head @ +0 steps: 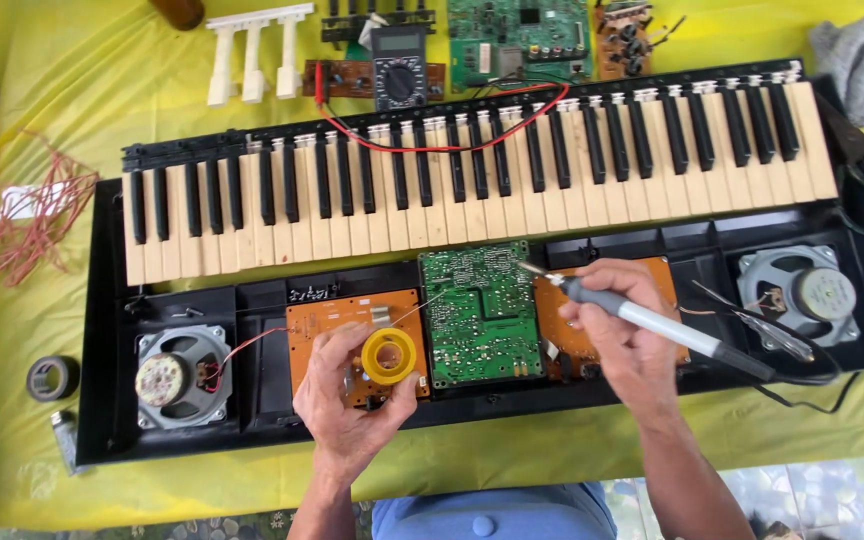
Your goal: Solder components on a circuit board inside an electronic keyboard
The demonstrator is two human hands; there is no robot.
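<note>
A yellow solder spool (389, 357) is clamped in the grip of the left hand (347, 405) above the orange board (327, 325). A soldering iron (642, 322) is gripped tight by the right hand (624, 335), its tip laid at the upper right corner of the green circuit board (480, 315), inside the opened keyboard case (112, 330) on the yellow tabletop (62, 90).

Views: one only — the head camera, so nothing is shared with another view.
Position: above the table, worn on the person's head.
Facing: almost straight down, the opened keyboard case (252, 440) lying crosswise.
Nearness: close — forearms enter from the bottom edge.
Span: yellow cloth (62, 90) to every side.
</note>
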